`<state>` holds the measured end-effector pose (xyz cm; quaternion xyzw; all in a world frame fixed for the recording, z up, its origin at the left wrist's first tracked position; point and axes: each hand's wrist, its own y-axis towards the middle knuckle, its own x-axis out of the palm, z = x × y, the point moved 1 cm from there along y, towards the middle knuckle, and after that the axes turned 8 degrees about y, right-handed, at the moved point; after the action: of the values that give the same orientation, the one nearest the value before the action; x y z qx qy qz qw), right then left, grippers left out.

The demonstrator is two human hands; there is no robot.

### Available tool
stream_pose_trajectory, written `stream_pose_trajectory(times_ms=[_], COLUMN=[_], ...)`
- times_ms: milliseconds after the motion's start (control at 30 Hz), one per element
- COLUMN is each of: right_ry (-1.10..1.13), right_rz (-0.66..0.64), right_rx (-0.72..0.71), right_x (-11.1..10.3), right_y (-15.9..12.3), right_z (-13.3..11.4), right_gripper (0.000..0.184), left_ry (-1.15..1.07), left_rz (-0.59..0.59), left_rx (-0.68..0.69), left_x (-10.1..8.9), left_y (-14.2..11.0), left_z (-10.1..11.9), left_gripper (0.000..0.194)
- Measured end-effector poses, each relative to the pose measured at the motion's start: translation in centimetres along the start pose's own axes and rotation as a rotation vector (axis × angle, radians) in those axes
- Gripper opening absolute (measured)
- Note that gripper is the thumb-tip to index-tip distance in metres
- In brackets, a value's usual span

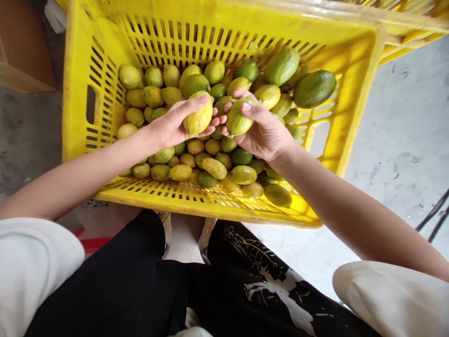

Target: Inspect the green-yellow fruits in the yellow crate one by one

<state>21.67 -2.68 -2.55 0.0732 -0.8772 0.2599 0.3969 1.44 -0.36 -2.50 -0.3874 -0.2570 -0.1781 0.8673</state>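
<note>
yellow crate (245, 23), green-and-yellow fruit (214, 168), white-patterned black trousers (231, 276)

Worn are white sleeves (35, 267), patterned shoes (207, 234) and black trousers (122, 276), pale-printed on one leg.

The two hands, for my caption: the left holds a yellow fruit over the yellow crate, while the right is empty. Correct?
No: the head view shows the right hand holding a greenish fruit. The left hand holds a yellow fruit over the yellow crate.

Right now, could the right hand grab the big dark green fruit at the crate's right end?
Probably not without letting go: the right hand holds a yellow-green fruit. Otherwise, the big dark fruit lies uncovered and close by.
</note>
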Motion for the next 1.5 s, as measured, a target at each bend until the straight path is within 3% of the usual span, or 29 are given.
stream_pose_trajectory(times_ms=[200,400,567,700,900,1167,1500], right_ry=[-0.034,0.042,-0.044,-0.004,-0.015,0.006,-0.04], right_rz=[-0.011,-0.017,0.053,0.091,0.056,0.009,0.067], right_rx=[0.04,-0.005,-0.008,0.018,0.025,-0.028,0.038], right_x=[-0.9,0.4,1.0,0.9,0.4,1.0,1.4], right_y=[0.3,0.1,0.0,-0.3,-0.2,-0.3,-0.5], right_z=[0.0,-1.1,-1.7,-1.4,-1.1,-1.6,-1.3], right_gripper=[0.031,0.046,0.035,0.021,0.026,0.031,0.025], left_ry=[-0.017,-0.031,0.025,0.071,0.039,-0.039,-0.055], left_rz=[-0.001,0.014,-0.07,-0.041,0.032,0.02,0.126], left_rx=[-0.005,0.012,0.067,0.072,0.045,0.025,0.024], left_x=[-0.2,0.2,0.8,0.8,-0.1,0.3,0.3], left_y=[0.5,0.3,0.0,0.0,0.5,0.4,0.3], left_z=[0.5,1.2,1.0,0.8,0.7,1.5,1.2], left_gripper=[0.04,0.045,0.056,0.053,0.028,0.054,0.036])
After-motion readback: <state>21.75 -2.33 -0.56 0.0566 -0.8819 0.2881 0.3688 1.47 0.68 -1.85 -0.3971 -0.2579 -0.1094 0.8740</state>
